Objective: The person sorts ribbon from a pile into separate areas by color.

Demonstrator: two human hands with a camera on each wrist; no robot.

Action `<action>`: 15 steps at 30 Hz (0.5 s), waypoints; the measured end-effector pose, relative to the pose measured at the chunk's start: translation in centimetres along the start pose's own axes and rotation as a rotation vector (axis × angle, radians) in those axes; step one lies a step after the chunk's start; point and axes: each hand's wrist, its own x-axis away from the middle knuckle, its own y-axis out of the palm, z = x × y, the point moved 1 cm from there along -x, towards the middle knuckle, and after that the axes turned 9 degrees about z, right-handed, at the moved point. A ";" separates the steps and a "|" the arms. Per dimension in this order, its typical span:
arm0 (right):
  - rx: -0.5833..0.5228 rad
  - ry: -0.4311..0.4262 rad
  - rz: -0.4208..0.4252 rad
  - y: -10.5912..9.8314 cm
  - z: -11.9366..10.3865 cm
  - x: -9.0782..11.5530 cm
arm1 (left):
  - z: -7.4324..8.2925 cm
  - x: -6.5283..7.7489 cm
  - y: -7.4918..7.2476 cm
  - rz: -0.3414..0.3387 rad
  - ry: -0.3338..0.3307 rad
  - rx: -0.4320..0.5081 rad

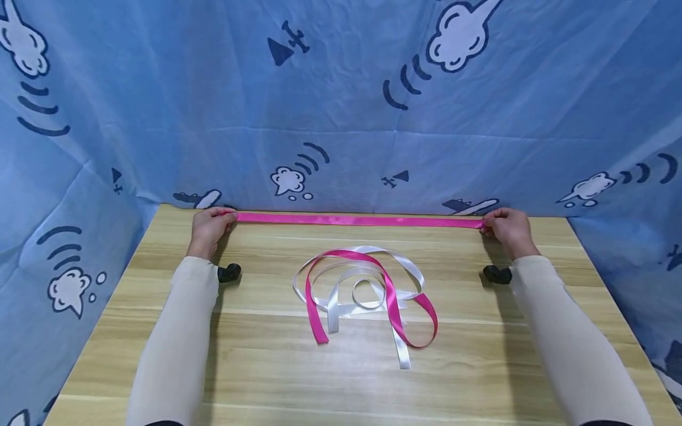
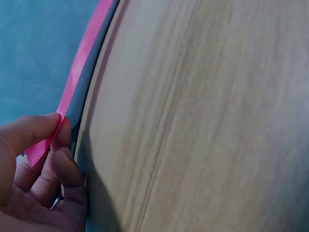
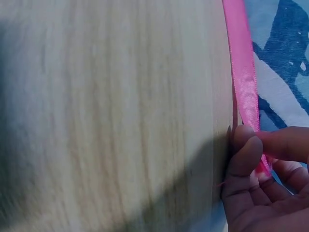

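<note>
A pink satin ribbon (image 1: pixel 357 220) is stretched straight along the far edge of the wooden table. My left hand (image 1: pixel 211 228) pinches its left end between thumb and fingers; in the left wrist view a short pink tail (image 2: pixel 37 151) pokes out past the pinch. At the other end my right hand (image 1: pixel 508 229) pinches the ribbon, and the right wrist view shows the thumb and fingertip closed on the pink band (image 3: pixel 244 72). Nearer the middle of the table lie a second, loosely looped pink ribbon (image 1: pixel 393 302) and white ribbons (image 1: pixel 333 310) tangled with it.
The wooden table (image 1: pixel 266 378) reaches back to a blue printed cloth (image 1: pixel 341 100) that hangs behind and at both sides. A black wrist camera (image 1: pixel 229 273) sits at the left cuff, another black camera (image 1: pixel 497 274) at the right cuff.
</note>
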 end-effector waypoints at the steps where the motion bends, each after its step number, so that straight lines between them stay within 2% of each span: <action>1: 0.004 0.000 0.000 0.0 0.0 0.0 | 0.0 -0.1 0.1 0.004 -0.002 -0.012; 6: 0.022 0.005 0.007 0.0 -0.1 -0.1 | 0.2 -0.1 0.3 0.019 -0.001 -0.051; 15: 0.035 0.004 0.024 0.3 -0.3 0.1 | 0.3 -0.2 0.5 0.037 -0.016 -0.045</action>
